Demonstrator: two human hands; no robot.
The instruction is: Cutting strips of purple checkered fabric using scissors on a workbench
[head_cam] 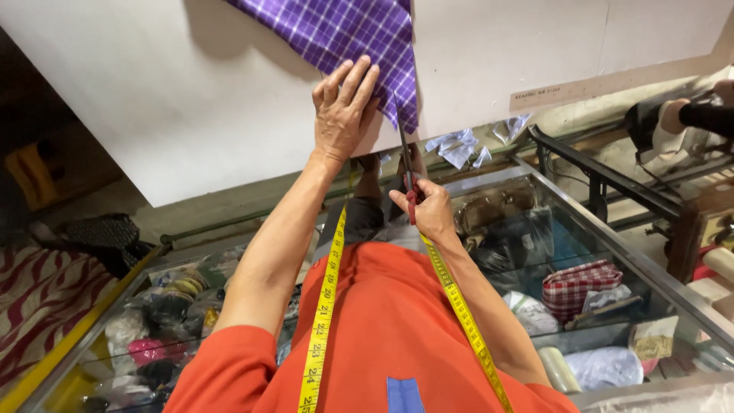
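Left hand [342, 111] lies flat, fingers spread, palm down on the purple checked cloth [348, 30], pinning its lower edge against the white cutting board [191, 99]. Right hand [430, 210] is closed round the red handles of the scissors [405, 164], wrapped tight on them; blades point up and away from the wrist, w/ the tips meeting the cloth's right edge just beside the left hand's fingertips. Whether the blades are parted or closed can't be told, too thin and dark. So the cloth sits above & ahead of the right grip, under the left palm, its corner hanging down btwn the two hands. Yellow tape measure [325, 306] drapes round the neck, both ends running down over the orange shirt [382, 329], one strip along each forearm. Below the right wrist is a glass-topped counter [612, 245] w/ folded fabrics inside, incl. a red checked bundle [581, 287]. Pale blue cloth scraps [459, 145] lie just right of the scissors, past the board's lower edge.
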